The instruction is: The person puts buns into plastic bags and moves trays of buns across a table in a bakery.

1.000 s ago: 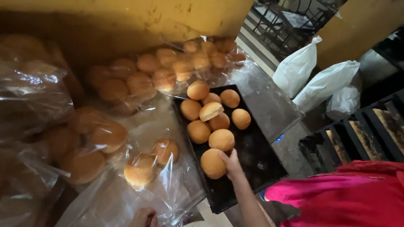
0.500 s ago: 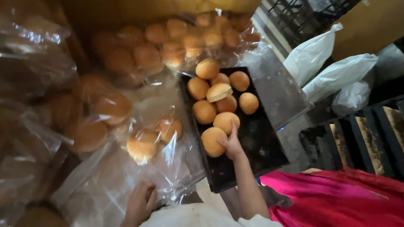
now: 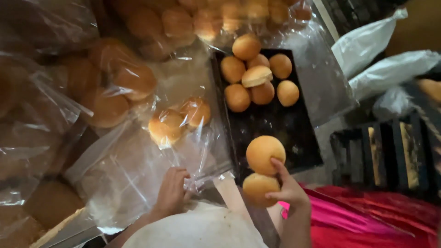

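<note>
Golden buns [image 3: 262, 171] stacked two-high in right hand [image 3: 289, 190] | left hand [image 3: 172, 190] pinching plastic bag [image 3: 138, 170] mouth | risk: top bun rolls off onto tray [image 3: 275, 128]

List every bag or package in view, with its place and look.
Open clear plastic bag, lower centre, held by the left hand: two golden buns inside.
Clear plastic bags of brown buns, left side: crinkled, glossy.
Clear bun bag, top centre.
White plastic bags, upper right: bulging, tied.
No labels or screens.
</note>
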